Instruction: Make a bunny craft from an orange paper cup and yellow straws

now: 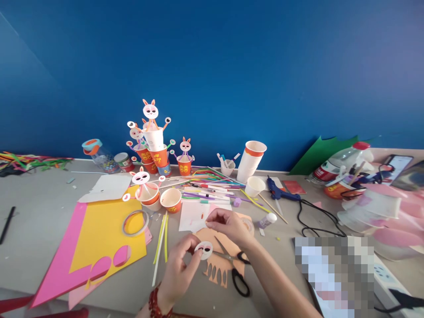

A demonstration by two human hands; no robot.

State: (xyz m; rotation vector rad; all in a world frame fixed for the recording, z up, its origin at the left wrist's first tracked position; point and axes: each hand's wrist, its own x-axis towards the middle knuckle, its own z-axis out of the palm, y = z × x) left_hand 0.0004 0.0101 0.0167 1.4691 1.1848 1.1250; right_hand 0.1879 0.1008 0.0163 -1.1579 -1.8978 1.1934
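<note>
My left hand pinches a round white paper face with dark eyes and pink marks between thumb and fingers. Over a white paper sheet, the thumb and fingertips of my right hand are pressed together; whatever they hold is too small to make out. Beneath both hands lies peach-coloured paper with cut-outs along its near edge. Black-handled scissors rest on it, blades partly spread, just right of the paper face. A tape roll is partly hidden behind my right wrist.
Left are yellow paper, pink paper and a tape ring. Rabbit-faced paper cups stand by the blue wall. Farther right are a glue stick, a glue gun with its black cable, and a power strip.
</note>
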